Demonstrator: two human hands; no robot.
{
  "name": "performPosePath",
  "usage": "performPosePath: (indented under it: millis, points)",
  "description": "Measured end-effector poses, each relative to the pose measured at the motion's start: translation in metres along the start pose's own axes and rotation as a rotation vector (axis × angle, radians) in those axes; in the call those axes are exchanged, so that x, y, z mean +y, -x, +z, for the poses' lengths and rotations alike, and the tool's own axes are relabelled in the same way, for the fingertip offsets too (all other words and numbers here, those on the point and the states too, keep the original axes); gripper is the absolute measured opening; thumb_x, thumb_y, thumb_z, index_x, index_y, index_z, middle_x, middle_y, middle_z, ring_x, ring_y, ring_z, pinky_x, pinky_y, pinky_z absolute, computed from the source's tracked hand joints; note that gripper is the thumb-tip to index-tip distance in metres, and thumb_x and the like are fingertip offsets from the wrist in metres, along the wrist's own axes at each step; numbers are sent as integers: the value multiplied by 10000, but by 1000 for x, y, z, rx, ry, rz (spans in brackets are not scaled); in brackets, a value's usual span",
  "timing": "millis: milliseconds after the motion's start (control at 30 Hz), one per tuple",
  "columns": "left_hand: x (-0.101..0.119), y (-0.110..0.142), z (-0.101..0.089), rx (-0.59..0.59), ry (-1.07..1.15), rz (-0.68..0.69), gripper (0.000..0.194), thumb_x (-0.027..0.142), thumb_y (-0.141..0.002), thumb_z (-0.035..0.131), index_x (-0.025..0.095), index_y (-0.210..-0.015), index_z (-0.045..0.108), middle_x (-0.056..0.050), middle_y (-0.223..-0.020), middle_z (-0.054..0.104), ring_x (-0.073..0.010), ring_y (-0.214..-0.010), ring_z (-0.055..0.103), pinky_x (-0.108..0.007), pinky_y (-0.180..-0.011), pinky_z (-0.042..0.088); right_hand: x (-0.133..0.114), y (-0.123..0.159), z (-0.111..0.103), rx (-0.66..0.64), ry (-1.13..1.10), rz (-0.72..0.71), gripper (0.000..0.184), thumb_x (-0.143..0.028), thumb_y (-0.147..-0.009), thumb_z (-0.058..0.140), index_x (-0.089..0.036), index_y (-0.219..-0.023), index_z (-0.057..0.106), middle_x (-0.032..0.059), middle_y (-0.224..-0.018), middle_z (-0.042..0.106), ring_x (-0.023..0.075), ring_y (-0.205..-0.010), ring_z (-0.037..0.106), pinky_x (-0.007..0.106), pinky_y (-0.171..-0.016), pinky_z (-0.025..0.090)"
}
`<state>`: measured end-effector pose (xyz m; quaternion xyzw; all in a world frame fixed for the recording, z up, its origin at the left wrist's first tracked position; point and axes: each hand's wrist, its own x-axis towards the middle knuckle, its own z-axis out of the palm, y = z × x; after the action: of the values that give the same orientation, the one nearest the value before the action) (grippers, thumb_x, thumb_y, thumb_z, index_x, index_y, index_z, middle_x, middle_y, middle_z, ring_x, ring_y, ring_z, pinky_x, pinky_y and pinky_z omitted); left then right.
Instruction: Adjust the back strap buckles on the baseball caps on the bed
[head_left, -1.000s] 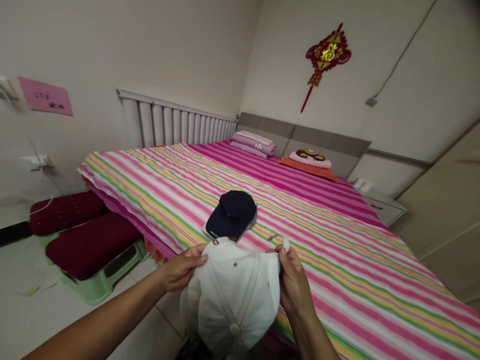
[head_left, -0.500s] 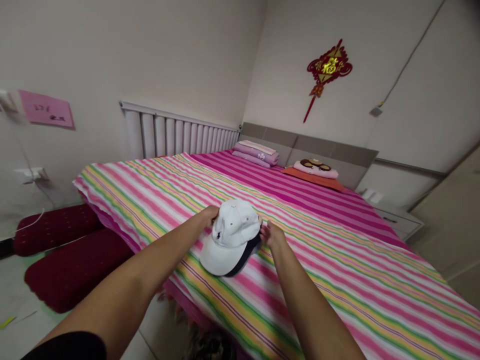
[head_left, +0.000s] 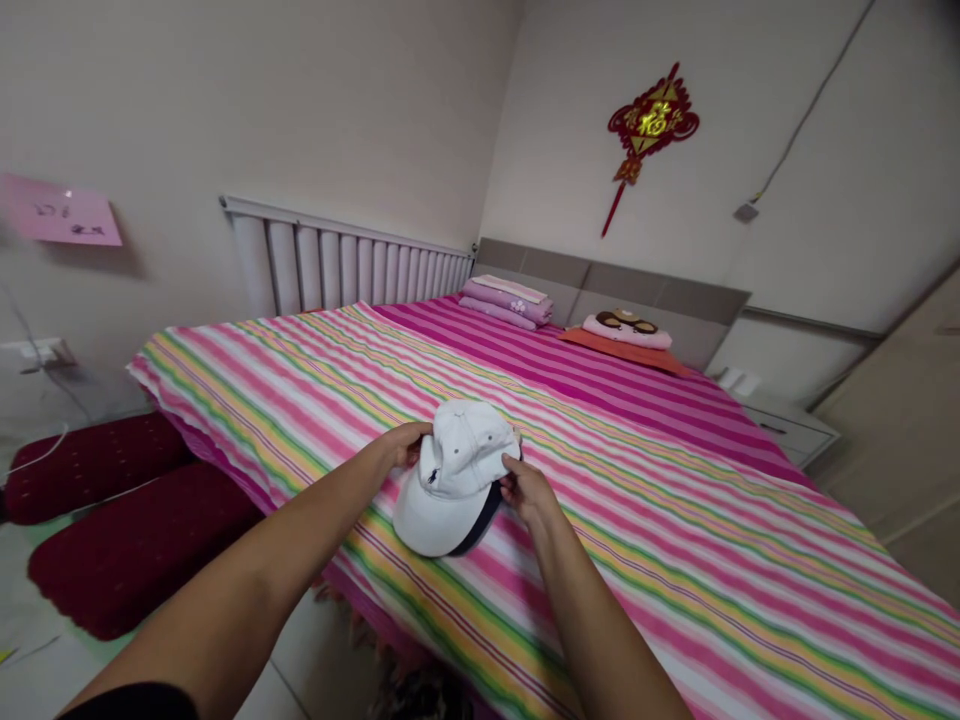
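A white baseball cap [head_left: 463,455] with a small dark emblem lies on the striped bedspread, brim toward me. Beneath it shows the edge of a dark navy cap [head_left: 478,525], mostly hidden by the white one. My left hand [head_left: 409,443] grips the white cap at its left side, fingertips partly hidden behind the crown. On the opposite side my right hand [head_left: 525,488] pinches the white cap's edge, thumb on top and fingers curled below.
The bed carries a striped bedspread [head_left: 675,560]. Folded purple bedding [head_left: 506,302] and a pink pillow [head_left: 628,332] on orange cloth lie near the headboard [head_left: 660,300]. Dark red cushions [head_left: 142,545] are at the left. A radiator [head_left: 352,265] lines the wall; a nightstand [head_left: 787,430] stands at right.
My right hand has moved in from beside the cap and now grips its right edge. My left hand holds the left side with more fingers showing. The view has shifted slightly.
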<state>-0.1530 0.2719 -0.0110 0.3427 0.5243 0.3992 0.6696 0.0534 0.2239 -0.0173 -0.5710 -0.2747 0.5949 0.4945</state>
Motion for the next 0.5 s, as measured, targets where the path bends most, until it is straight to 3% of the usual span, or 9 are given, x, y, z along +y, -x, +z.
performPosePath:
  millis: [133,267,367,500]
  points:
    - [8,0,6,-34,19,-22,84,181,-551,570,149,-628,566,-57,-559,633,-201,-552,594,-288,-568,483,0,1,-5,-47,-115,12,172,-263,-835,493,-126,-923,549,12,-814,583,93,-610,555,240,-522,479]
    - [14,-5,11,5,0,4,83,148,-534,582,157,-613,560,-23,-490,605,-168,-486,565,-251,-534,466,5,-3,-8,-23,-210,-28,190,-284,-843,478,-135,-939,548,16,-831,589,96,-622,560,245,-532,482]
    - [13,-9,13,-11,-10,-7,77,200,-560,603,158,-612,564,-31,-494,608,-174,-478,560,-264,-519,464,12,-9,-9,26,-218,28,198,-280,-840,483,-133,-958,542,23,-852,588,106,-643,566,257,-544,487]
    - [9,-13,10,-7,-15,-14,225,352,-626,590,182,-508,502,3,-308,449,-158,-348,466,-281,-446,435,20,-14,-12,75,-209,88,215,-282,-838,484,-138,-991,534,38,-907,584,124,-698,574,283,-581,497]
